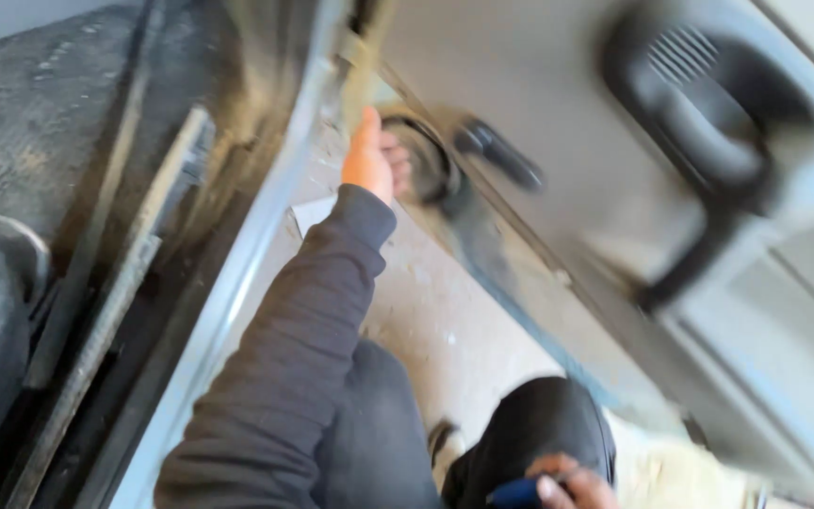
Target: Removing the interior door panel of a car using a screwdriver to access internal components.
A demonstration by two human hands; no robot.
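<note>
1. Left hand (371,158): arm in a dark grey sleeve (303,349) stretched out and up, fingers extended loosely toward the round dark speaker opening (424,165) low in the door panel (558,160). Looks open, fingertips at or just on the rim; motion blur, so contact can't be confirmed. Nothing in its hold.
2. Right hand (572,485): low at the frame's bottom edge, curled around a small blue object (518,492), resting against the knee. Probably parked there to keep the item handy while the other arm reaches. Kind of object can't be told.
3. Stance: person crouched in the gap between door sill (237,283) and the swung-open door, black trousers (539,424) bent, which puts the low speaker area within reach.
4. Surroundings: window crank (499,154) just beside the opening, black pull handle (708,141) further up, dusty concrete floor (454,330) below, dark cabin mat (40,113) to the left.
</note>
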